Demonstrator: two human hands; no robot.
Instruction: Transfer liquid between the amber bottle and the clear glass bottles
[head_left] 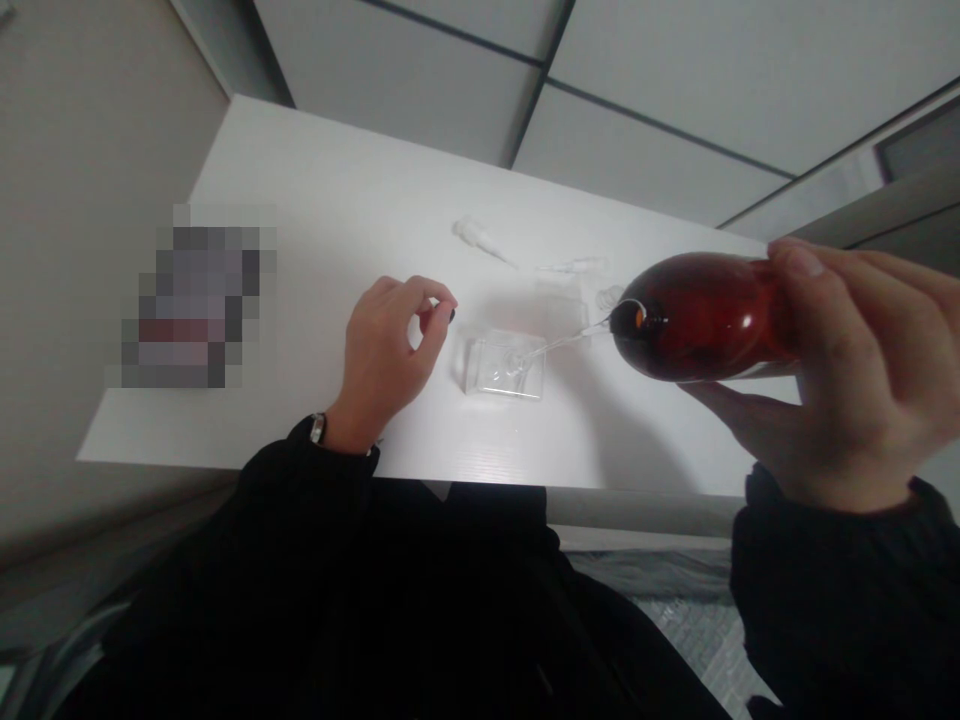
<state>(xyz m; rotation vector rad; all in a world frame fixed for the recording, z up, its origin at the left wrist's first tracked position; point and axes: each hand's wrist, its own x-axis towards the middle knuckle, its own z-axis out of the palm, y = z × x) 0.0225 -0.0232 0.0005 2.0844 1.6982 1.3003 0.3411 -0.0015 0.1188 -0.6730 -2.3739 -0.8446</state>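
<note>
Right hand wrapped around smooth glossy dark-red bottle, tipped sideways, thin clear stream running from mouth into small clear square container on white surface between hands. Left hand pinching small dark cap, just left of container. No readable label.

A dark red, glossy bottle is gripped in the right hand above the right end of the white table, tipped on its side with its dark mouth pointing left. A thin clear stream runs from that mouth into a small clear square container, which sits near the table's front edge, about midway along it. The left hand rests on the table just left of the container, pinching a small dark cap between thumb and fingers.
</note>
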